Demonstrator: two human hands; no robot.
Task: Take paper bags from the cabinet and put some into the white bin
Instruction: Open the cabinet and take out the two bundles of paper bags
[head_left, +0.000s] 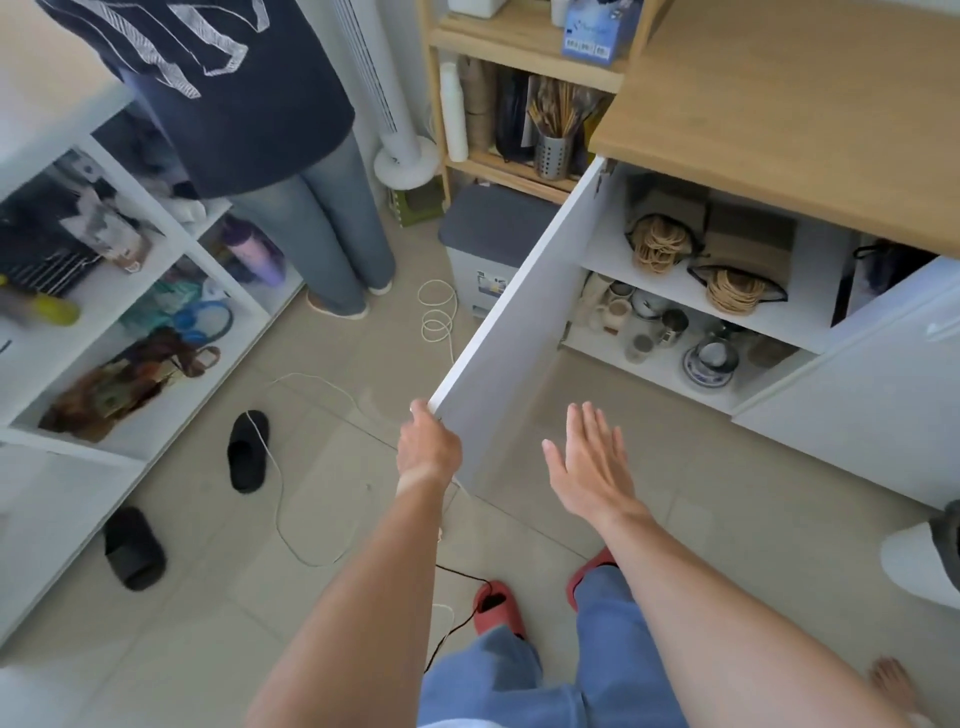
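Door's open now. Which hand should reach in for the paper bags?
Right. The right hand is open and free, facing the open cabinet; the left hand grips the door edge. Paper bags sit on the upper shelf.

My left hand (428, 441) grips the cabinet door (519, 332), fingertips hidden behind its edge. That door covers part of the grey-lidded bin (493, 234) and the cabinet's left side. The countertop (779, 114) shadows the paper bags (748, 244); I can't count them. A black bag (883, 270) sits half behind the right door (883, 364). Left shelving (104, 291) is blurred.
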